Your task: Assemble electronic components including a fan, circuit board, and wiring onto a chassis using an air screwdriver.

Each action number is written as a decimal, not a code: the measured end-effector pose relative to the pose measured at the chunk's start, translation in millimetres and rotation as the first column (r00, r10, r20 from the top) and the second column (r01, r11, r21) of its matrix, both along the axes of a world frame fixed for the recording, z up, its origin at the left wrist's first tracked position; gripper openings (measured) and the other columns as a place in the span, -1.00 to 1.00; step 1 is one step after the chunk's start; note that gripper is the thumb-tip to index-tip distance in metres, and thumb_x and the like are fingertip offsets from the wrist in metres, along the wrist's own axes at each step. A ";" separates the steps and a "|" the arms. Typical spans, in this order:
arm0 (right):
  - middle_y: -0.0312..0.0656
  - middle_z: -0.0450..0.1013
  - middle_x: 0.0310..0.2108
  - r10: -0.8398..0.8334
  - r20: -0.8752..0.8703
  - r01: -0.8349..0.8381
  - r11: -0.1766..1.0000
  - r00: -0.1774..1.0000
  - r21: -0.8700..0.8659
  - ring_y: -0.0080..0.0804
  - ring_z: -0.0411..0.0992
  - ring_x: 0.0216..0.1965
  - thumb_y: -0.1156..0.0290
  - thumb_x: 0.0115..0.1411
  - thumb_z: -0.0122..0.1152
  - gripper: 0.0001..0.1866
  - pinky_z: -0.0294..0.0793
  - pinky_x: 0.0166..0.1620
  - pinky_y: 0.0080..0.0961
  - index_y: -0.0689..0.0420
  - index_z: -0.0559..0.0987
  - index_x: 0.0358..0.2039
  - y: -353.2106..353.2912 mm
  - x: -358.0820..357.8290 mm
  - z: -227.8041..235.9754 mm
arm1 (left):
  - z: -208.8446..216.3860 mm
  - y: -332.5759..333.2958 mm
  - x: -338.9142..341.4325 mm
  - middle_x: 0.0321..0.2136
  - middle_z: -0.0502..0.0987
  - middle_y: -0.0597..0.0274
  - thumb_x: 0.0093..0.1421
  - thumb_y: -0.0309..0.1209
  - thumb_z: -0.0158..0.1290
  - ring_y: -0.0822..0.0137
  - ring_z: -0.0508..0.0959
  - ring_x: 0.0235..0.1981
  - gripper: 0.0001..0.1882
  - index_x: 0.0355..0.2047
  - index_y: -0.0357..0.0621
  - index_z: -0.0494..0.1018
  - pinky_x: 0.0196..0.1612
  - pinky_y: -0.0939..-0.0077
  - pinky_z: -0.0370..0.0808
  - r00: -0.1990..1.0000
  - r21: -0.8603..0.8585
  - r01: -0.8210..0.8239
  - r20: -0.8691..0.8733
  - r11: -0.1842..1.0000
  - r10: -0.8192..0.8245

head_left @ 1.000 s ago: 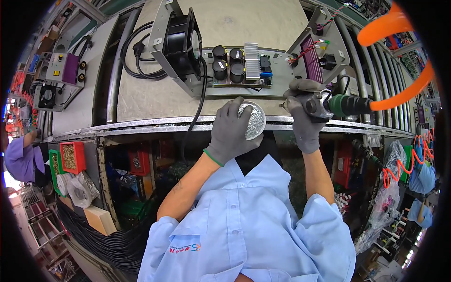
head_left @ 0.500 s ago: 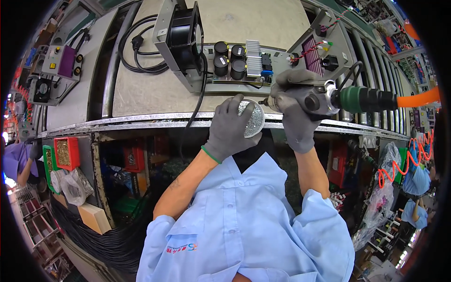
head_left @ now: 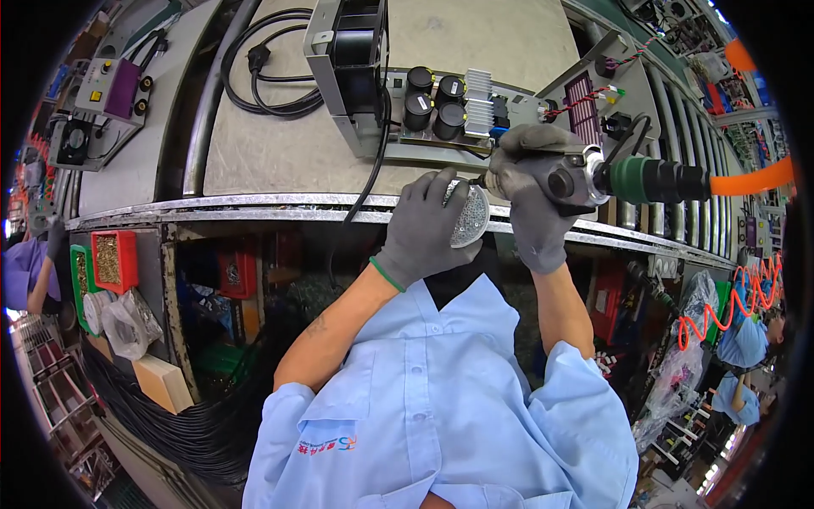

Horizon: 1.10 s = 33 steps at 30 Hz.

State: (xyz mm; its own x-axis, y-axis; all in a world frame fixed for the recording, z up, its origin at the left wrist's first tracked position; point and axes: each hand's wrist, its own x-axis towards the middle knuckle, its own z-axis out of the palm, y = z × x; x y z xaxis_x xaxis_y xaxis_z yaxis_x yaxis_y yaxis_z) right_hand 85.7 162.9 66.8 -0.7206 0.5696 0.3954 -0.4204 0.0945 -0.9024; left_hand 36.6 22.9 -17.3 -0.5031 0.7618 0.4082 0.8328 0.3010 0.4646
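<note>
- We see the gray-gloved left hand (head_left: 426, 225) grasping a round dish (head_left: 482, 222), fingers curled over its rim.
- Small silvery pieces (head_left: 469, 216) fill the part of the dish we can see; it is held above the table's front edge, tilted toward the right hand (head_left: 534, 195).
- That hand, gloved to match, is clenched around a power driver (head_left: 570, 180), its tip pointing left at the dish's rim. We cannot tell whether the two touch.
- An orange hose (head_left: 750, 185) trails from the driver's green-and-black rear end.
- Beyond the hands, we find an open metal frame (head_left: 432, 153) on the table (head_left: 271, 161), with a black fan (head_left: 360, 64) at its left end.
- Four black cylinders (head_left: 418, 111) stand inside, just beside a finned metal block (head_left: 479, 100).
- A black cord (head_left: 258, 58) lies coiled left of the fan.
- At lower left, we spot a red bin (head_left: 116, 259) of brassy pieces beside a green bin (head_left: 80, 284), near a clear plastic bag (head_left: 127, 327).
</note>
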 end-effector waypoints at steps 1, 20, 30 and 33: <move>-0.19 0.50 -0.23 0.043 -0.049 -0.044 0.999 0.998 -0.029 -0.52 0.48 -0.19 0.82 0.02 0.24 -0.64 0.53 -0.07 -0.56 0.20 0.47 -0.19 -0.5 -0.1 0.8 | 0.4 0.5 0.0 0.09 0.38 -0.07 -0.20 -0.04 0.34 -0.04 0.39 0.10 -0.23 0.00 -0.22 0.46 0.10 0.09 0.38 1.000 -0.017 -0.003 0.007 1.000 0.003; -0.40 0.39 -0.46 0.007 0.003 -0.005 0.908 1.000 -0.418 -0.68 0.34 -0.43 0.77 -0.04 0.30 -0.69 0.40 -0.35 -0.65 0.23 0.53 -0.26 5.2 -7.4 -37.0 | -1.2 2.1 -0.5 0.10 0.37 -0.05 -0.18 -0.04 0.31 -0.01 0.38 0.11 -0.19 0.05 -0.26 0.43 0.10 0.09 0.38 0.999 -0.031 -0.014 0.035 0.999 0.015; -0.18 0.54 -0.30 -0.069 -0.028 0.066 0.993 0.997 -0.094 -0.54 0.49 -0.38 0.81 -0.02 0.19 -0.67 0.52 -0.36 -0.60 0.27 0.53 -0.20 0.0 -10.8 0.0 | 1.5 -0.7 -1.7 0.10 0.38 -0.12 -0.19 -0.07 0.35 -0.11 0.40 0.10 -0.14 0.08 -0.32 0.39 0.13 0.05 0.38 0.997 -0.036 -0.006 0.076 0.999 0.009; -0.04 0.54 -0.31 -0.076 -0.086 0.056 0.975 0.993 -0.214 -0.39 0.55 -0.40 0.76 -0.02 0.18 -0.65 0.57 -0.39 -0.55 0.29 0.51 -0.17 13.8 -6.1 23.3 | 2.1 -1.7 -1.8 0.12 0.37 -0.13 -0.20 -0.06 0.35 -0.10 0.40 0.11 -0.13 0.08 -0.32 0.39 0.13 0.04 0.39 0.997 -0.064 -0.001 0.071 0.998 0.006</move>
